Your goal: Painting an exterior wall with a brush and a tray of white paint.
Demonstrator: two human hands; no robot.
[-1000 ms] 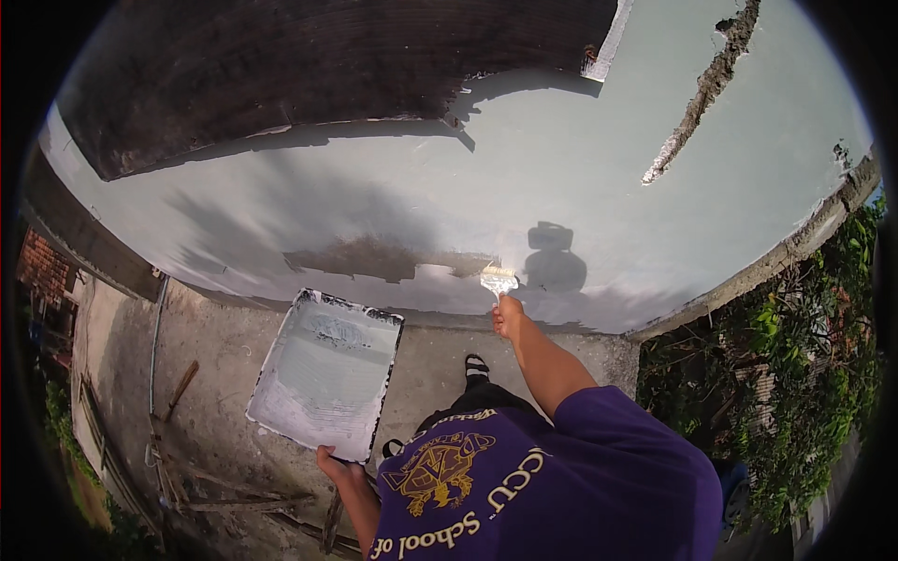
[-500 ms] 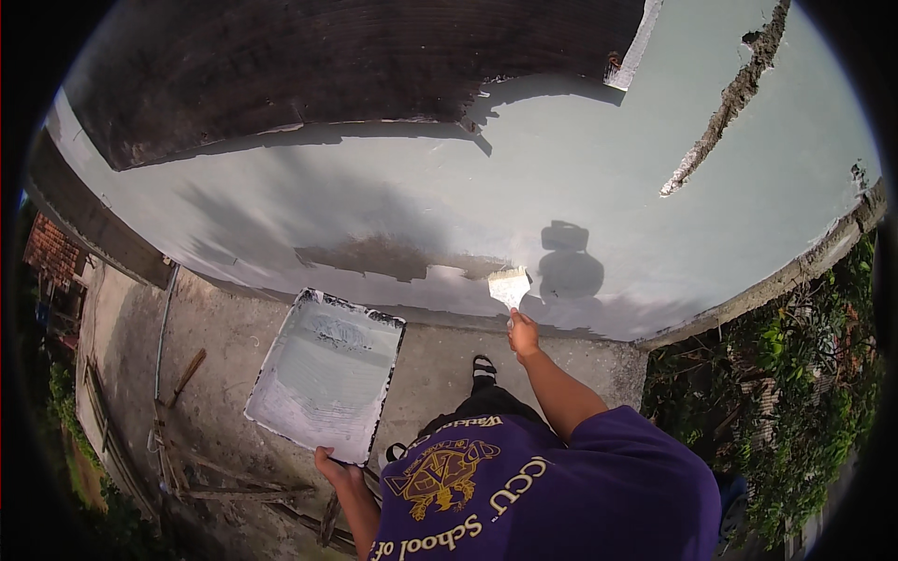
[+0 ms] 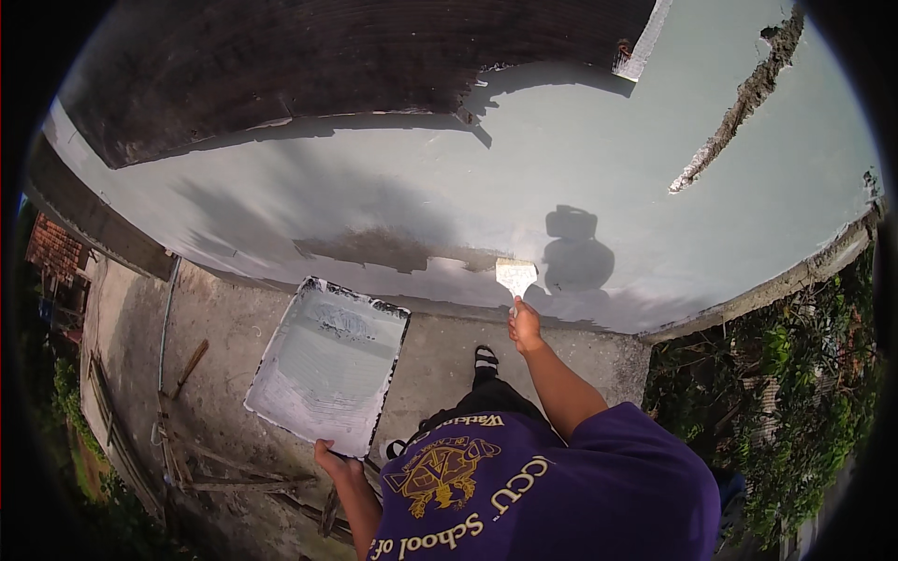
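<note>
Head view: right hand [image 3: 526, 329] grips a scraper [image 3: 515, 278] against the pale wall [image 3: 599, 159]; left hand [image 3: 335, 462] clasps the corner of a plaster-smeared tray [image 3: 327, 363].

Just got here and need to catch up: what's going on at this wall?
A person in a purple shirt is coating a pale grey-green wall. The right hand presses a wide flat putty knife against the wall beside a dark uncoated patch. The left hand holds a flat rectangular board smeared with pale compound. The wall's top-left remains bare and dark.
</note>
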